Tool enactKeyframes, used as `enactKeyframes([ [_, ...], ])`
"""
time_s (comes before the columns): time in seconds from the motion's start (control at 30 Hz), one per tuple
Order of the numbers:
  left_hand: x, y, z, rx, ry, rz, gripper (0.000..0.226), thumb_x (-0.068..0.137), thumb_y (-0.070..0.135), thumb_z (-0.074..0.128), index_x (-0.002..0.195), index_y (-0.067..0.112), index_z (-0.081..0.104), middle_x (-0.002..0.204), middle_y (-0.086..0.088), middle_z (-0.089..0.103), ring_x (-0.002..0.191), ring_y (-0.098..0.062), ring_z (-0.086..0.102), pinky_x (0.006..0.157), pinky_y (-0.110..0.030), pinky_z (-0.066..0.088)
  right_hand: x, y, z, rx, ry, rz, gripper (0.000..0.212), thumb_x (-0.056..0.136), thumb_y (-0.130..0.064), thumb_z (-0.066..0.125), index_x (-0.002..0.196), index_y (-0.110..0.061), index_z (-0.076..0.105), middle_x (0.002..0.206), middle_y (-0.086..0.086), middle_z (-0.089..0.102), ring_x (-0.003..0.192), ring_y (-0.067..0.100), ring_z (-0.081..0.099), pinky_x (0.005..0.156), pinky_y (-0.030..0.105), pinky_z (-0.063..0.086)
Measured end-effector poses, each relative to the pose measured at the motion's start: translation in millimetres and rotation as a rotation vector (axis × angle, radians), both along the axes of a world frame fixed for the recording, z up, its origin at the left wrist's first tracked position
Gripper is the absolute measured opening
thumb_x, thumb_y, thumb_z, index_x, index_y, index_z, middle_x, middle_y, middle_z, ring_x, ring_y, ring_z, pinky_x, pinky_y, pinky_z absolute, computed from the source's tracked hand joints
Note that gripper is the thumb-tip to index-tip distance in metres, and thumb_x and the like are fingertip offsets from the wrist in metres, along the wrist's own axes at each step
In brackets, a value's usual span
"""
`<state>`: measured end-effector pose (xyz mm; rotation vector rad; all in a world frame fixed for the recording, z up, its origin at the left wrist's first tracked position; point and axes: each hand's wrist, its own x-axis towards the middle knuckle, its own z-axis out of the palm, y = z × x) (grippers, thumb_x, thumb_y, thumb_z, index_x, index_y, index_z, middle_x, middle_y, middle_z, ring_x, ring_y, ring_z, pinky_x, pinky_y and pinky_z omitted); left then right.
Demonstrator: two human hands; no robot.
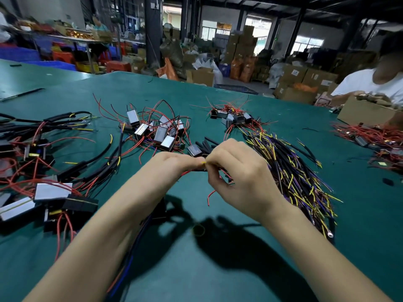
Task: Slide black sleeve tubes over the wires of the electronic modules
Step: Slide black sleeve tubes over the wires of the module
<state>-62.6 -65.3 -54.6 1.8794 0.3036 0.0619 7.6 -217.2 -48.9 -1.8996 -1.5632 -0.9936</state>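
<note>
A green-covered worktable point(218, 258) in a carton-stacked warehouse carries heaps of wired modules point(157, 131), while above it left hand point(174, 163) and right hand point(237, 171) together pinch a yellow wire tip point(203, 162) with a black sleeve tube point(197, 170) just beneath.

Factory/warehouse assembly floor. Long green-covered worktable point(239, 101) strewn with piles of wired modules point(157, 131). Behind it: stacked cardboard cartons point(242, 46), blue plastic crates point(19, 53), steel columns point(152, 29), another worker point(370, 83) at the same table.
</note>
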Motion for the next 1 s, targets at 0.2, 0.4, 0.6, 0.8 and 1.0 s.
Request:
enactKeyframes([
  [0.2,-6.2,-15.1,3.2,0.595,-0.634,0.199,0.013,0.079,0.041,0.058,0.087,0.034,0.065,0.087,0.012,0.058,0.092,-0.006,0.051,0.085,-0.035,0.028,-0.3,-1.8,6.5,0.166,0.876,0.092,0.014,0.088,-0.005,0.063,0.077,-0.013,0.063,0.064,-0.007,0.055,0.057,0.005,0.044,0.056,0.02,0.037],
  [0.4,-7.9,-8.0,-0.4,0.982,-0.816,0.192,0.007,0.084,0.03,0.066,0.084,0.024,0.068,0.082,0.01,0.06,0.083,-0.017,0.055,0.076,-0.031,0.019,-2.6,-0.7,10.8,0.193,1.092,0.141,0.019,0.089,-0.001,0.061,0.074,-0.013,0.062,0.062,-0.003,0.057,0.057,0.007,0.05,0.059,0.017,0.042],
  [0.6,-4.7,-6.4,-1.7,0.997,-0.824,0.197,0.009,0.087,0.03,0.065,0.084,0.024,0.072,0.08,0.009,0.061,0.079,-0.019,0.055,0.076,-0.032,0.022,2.2,-2.4,8.3,0.152,1.08,0.112,0.015,0.089,-0.004,0.061,0.075,-0.01,0.062,0.062,0.0,0.057,0.057,0.008,0.049,0.058,0.021,0.04],
  [0.8,-0.6,-9.8,-6.3,0.867,-0.735,0.194,0.012,0.087,0.031,0.06,0.082,0.026,0.07,0.078,0.012,0.06,0.08,-0.016,0.051,0.074,-0.033,0.023,4.5,-2.9,1.1,0.042,0.403,-0.005,0.006,0.086,-0.001,0.062,0.08,-0.004,0.063,0.069,-0.002,0.053,0.061,0.004,0.043,0.06,0.016,0.037],
  [1.0,3.0,-14.0,-11.1,0.468,-0.622,0.135,0.011,0.087,0.033,0.061,0.077,0.031,0.067,0.079,0.013,0.062,0.09,-0.013,0.055,0.09,-0.05,0.039,8.7,-3.4,-8.1,0.026,0.368,-0.047,0.003,0.087,-0.004,0.061,0.085,-0.004,0.064,0.077,0.005,0.06,0.068,0.019,0.055,0.064,0.03,0.046],
])
